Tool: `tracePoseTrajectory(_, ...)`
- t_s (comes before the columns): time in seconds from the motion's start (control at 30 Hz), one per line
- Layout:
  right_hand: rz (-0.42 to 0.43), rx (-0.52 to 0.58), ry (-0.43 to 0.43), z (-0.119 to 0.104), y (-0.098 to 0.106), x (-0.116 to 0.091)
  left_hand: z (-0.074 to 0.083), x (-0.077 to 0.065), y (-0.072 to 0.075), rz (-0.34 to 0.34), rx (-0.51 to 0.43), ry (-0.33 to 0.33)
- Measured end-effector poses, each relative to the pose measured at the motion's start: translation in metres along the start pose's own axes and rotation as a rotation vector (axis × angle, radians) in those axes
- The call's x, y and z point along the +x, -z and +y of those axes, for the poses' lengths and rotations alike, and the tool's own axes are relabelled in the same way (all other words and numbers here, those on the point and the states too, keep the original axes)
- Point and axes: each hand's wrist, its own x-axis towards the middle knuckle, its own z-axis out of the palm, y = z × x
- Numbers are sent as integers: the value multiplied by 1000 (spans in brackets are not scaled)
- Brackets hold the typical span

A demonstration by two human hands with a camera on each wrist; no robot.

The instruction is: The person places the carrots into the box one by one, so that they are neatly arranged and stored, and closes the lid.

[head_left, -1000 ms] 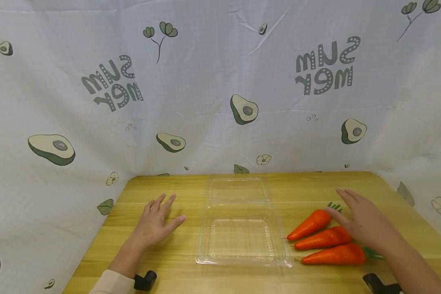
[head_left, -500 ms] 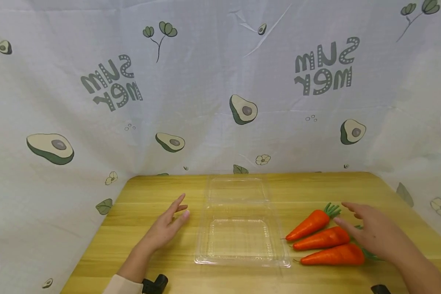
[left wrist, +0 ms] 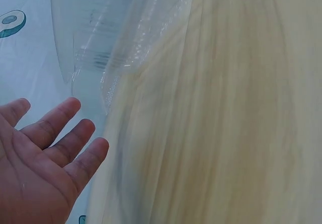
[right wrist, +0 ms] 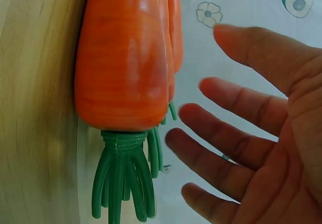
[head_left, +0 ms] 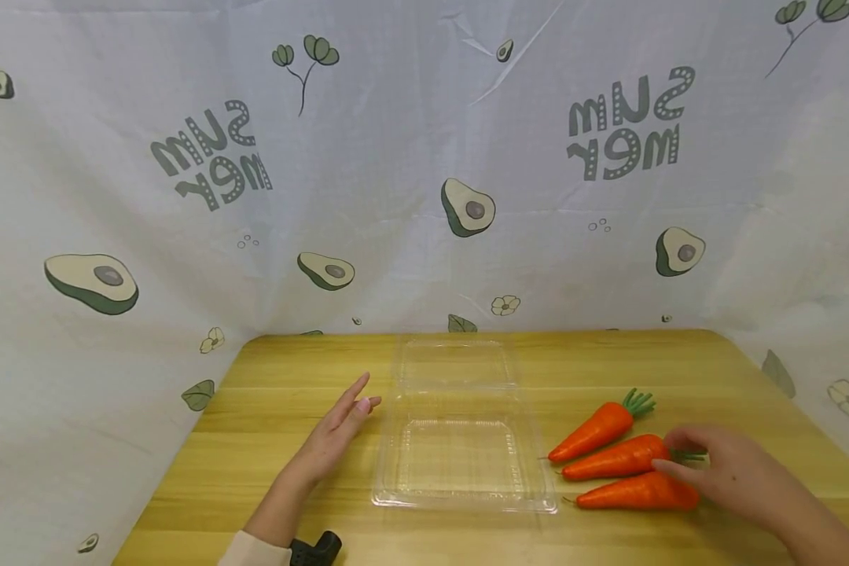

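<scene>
A white avocado-print cloth (head_left: 389, 157) with mirror-reversed "summer" lettering (head_left: 635, 119) hangs behind and beside a yellowish wood-grain tabletop (head_left: 594, 363)

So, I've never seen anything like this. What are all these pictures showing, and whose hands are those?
There's no robot here: these are a person's own bare hands. The wide picture comes from a camera on the person's head, looking forward and down. The closer pictures come from cameras on the wrists, one for each hand. On the table are a clear box, opened out, and three carrots with green tops. The left hand is beside the box. The right hand is by the carrots' tops. Neither hand holds anything.
</scene>
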Motion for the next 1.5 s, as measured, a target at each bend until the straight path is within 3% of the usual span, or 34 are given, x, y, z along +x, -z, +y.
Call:
tracePoseTrajectory(0.13, -67, 17, -2, 2, -1, -1, 0, 2, -6, -1, -28, 11)
tracePoseTrajectory(0.33, -95, 32, 16, 3, -6, -2, 1, 4, -17, -23, -55, 19)
tracePoseTrajectory(0.53, -89, 5, 40, 6, -11, -1, -1, 6, -28, -11, -67, -34)
tracePoseTrajectory(0.67, -136, 30, 24, 5, -12, -2, -3, 7, -33, -8, -96, -41)
tracePoseTrajectory(0.87, -176, 49, 4, 4, -15, -4, -6, 6, -38, 14, -129, -21)
tracePoseTrajectory(1.27, -223, 50, 1, 7, -23, -11, -13, 11, -47, 54, -206, -45)
tracePoseTrajectory(1.5, -247, 86, -3, 8, -23, -9, -13, 11, -50, 38, -213, -39)
